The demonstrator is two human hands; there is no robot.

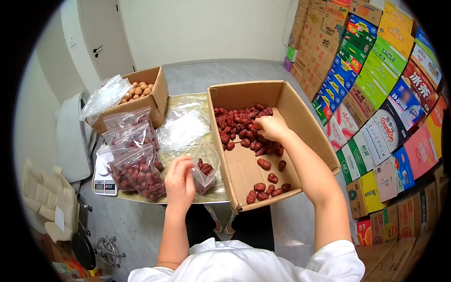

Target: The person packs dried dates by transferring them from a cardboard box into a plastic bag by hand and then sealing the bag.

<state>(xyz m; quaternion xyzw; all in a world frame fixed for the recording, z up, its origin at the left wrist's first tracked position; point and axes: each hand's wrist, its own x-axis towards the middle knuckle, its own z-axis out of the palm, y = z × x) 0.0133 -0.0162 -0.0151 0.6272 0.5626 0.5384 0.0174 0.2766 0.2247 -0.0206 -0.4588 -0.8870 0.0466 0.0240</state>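
Note:
My left hand is closed at the edge of a small clear plastic bag with some red dates in it, above the table. Inside the large cardboard box, my right hand reaches down with bent fingers onto a pile of red dates; what its fingertips hold is hidden. Several loose dates lie nearer the box's front edge. Filled zip bags of dates are stacked left of my left hand. Flat clear bags lie between them and the box.
A smaller cardboard box holds walnuts, with plastic bags over its left side. A white scale sits at the table's left edge. Beige chair at lower left; stacked cartons line the right side.

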